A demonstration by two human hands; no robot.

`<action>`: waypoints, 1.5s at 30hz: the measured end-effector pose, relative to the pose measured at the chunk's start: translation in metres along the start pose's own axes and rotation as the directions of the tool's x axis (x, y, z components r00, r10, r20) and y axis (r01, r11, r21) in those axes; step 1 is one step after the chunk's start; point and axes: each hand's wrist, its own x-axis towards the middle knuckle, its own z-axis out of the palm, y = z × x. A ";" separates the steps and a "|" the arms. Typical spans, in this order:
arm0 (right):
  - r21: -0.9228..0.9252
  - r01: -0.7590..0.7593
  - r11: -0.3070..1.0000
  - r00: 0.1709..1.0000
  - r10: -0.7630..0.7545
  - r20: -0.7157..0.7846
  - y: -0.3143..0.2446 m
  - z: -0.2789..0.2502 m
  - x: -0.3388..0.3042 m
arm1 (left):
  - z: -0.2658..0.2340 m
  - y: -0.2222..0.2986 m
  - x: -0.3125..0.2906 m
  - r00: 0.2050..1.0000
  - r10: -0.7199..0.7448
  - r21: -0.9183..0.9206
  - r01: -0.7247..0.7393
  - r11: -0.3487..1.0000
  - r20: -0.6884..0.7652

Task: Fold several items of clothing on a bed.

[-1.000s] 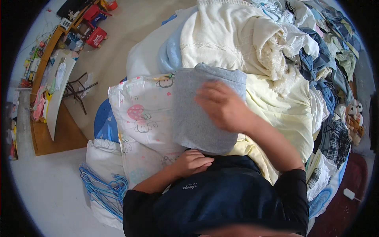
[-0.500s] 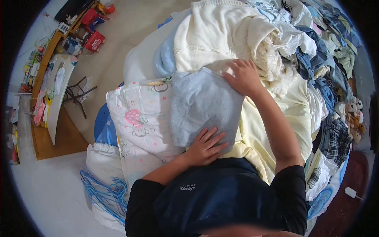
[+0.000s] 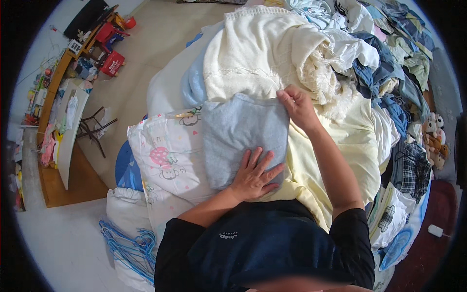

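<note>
A light grey-blue garment [image 3: 241,134], folded into a rough rectangle, lies in front of me. My left hand [image 3: 255,173] rests flat on its lower right part with the fingers spread. At its far right corner my right hand [image 3: 296,103] has thumb and fingers closed, pinching the fabric edge. Under the garment's left side is a white printed quilt [image 3: 168,155] with pink and grey figures. Pale yellow fabric [image 3: 335,160] spreads beneath and to the right. Just beyond the garment lies a cream knitted blanket [image 3: 253,53] with a fringe.
A heap of mixed clothes [image 3: 389,58] fills the far right. Soft toys [image 3: 436,138] sit along the right side. Blue hangers [image 3: 129,241] lie at the lower left. A folding stool [image 3: 97,127] and red boxes [image 3: 112,63] stand on the floor to the left.
My right hand has gone from open fingers near the far edge to a pinch on the garment's corner. The garment lies flatter and squarer. My left hand stays pressed on it.
</note>
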 end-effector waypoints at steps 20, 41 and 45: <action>0.515 -0.387 0.765 0.922 0.327 0.206 -0.008 0.039 -0.131 | -0.095 -0.091 -0.013 0.538 -0.691 -0.687 0.722 0.082 0.483; 0.878 -0.437 -0.194 0.692 0.551 0.466 0.022 -0.025 -0.157 | -0.071 0.011 0.031 0.880 0.336 0.299 -0.438 0.848 0.336; 0.811 -0.581 0.066 0.704 0.541 0.460 0.030 -0.026 -0.188 | -0.055 0.014 0.003 0.904 0.271 0.183 -0.343 0.921 0.331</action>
